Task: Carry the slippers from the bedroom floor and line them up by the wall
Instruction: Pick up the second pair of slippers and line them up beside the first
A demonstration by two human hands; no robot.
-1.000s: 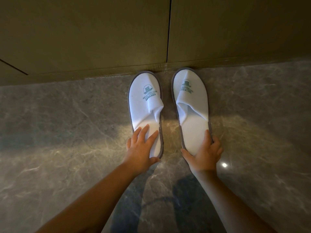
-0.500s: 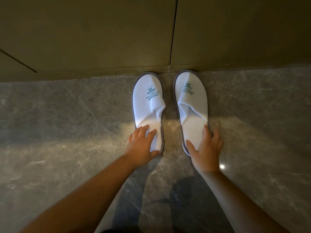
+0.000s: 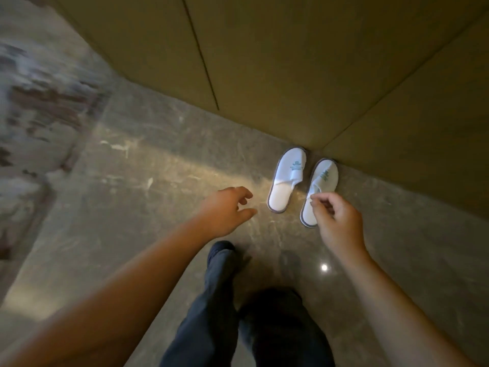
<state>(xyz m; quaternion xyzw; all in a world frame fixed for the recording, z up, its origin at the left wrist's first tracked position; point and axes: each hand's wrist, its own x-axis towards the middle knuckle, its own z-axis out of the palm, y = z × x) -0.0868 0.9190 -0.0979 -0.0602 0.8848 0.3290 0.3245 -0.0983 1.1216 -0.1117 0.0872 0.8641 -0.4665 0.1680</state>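
Two white slippers with grey edging and green logos lie side by side on the marble floor, toes against the olive wall panel (image 3: 264, 75). The left slipper (image 3: 287, 178) is fully in sight. The right slipper (image 3: 321, 186) is partly covered by my right hand (image 3: 338, 221), which hangs above its heel with fingers loosely curled and nothing in them. My left hand (image 3: 226, 210) hovers to the left of the left slipper, fingers spread, holding nothing. Neither hand touches a slipper.
The grey marble floor (image 3: 148, 176) stretches left, with a bright streak of light across it. My dark-trousered legs (image 3: 225, 300) stand below the hands. A blurred patterned surface (image 3: 31, 115) lies at the far left. Wall panels fill the top and right.
Both hands have let go of the slippers' heels and pulled back. The view has risen and swung, so the slippers now look smaller and sit to the right.
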